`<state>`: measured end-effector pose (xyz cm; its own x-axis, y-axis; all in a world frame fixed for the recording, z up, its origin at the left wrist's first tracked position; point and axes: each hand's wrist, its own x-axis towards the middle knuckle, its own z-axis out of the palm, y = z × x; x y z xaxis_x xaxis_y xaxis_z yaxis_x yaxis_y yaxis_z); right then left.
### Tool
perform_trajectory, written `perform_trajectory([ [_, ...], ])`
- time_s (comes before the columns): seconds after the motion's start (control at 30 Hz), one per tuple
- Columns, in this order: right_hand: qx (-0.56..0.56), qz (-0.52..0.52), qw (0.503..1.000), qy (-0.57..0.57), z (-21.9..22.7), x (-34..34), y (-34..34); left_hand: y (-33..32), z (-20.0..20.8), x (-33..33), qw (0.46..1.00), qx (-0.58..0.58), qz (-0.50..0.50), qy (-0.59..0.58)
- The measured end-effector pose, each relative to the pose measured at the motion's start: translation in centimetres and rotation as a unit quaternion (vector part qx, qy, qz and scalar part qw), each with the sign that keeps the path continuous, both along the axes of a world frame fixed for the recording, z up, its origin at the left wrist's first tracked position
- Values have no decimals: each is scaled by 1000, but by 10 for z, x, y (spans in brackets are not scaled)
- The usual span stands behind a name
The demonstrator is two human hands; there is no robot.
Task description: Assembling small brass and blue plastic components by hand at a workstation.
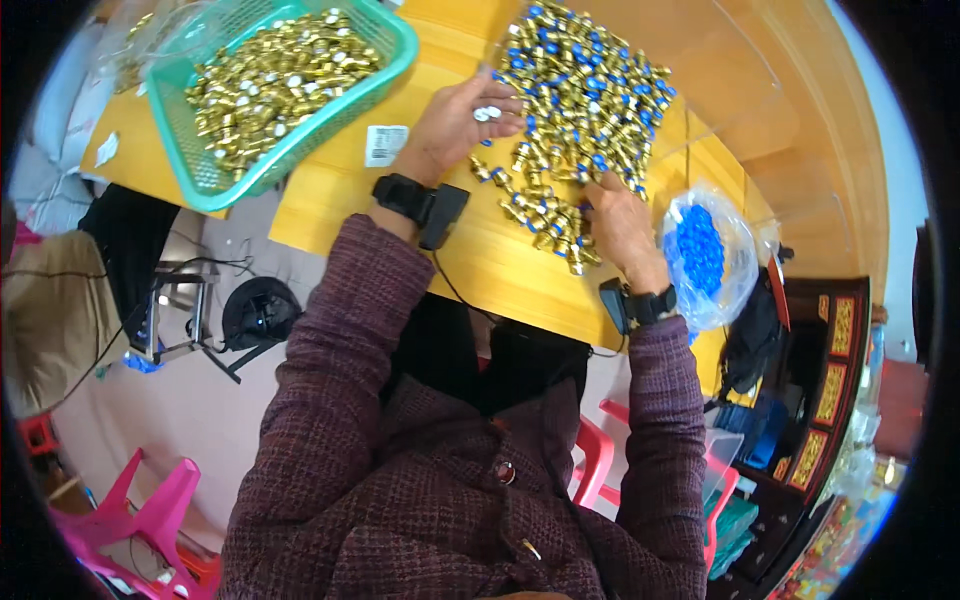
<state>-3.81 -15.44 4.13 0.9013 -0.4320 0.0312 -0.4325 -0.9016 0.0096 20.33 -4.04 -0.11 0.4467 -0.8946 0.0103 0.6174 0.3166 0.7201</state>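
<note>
A heap of small brass fittings, many with blue caps, spreads over the yellow table in front of me. My left hand is at the heap's left side, its fingers curled round a few small white round pieces. On the heap's near right edge, my right hand bends down with thumb and fingers together among the fittings. What its fingertips grip is hidden. Several loose fittings lie between the hands, toward the table's near edge. Each wrist wears a black strapped device.
A green plastic basket of brass fittings with white ends stands at the left. A clear bag of small blue pieces lies right of my right hand. A white label is on the table. Pink stools stand on the floor.
</note>
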Motion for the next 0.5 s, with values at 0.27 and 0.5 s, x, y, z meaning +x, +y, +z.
perform_trajectory([
  [0.27, -31, -26, 999, 19, -6, -5, 0, 2, -9, -1, 999, 3, -2, -47],
  [0.5, 62, -37, 997, 3, -2, -13, -10, 1, -12, -1, 997, 19, -15, -75],
])
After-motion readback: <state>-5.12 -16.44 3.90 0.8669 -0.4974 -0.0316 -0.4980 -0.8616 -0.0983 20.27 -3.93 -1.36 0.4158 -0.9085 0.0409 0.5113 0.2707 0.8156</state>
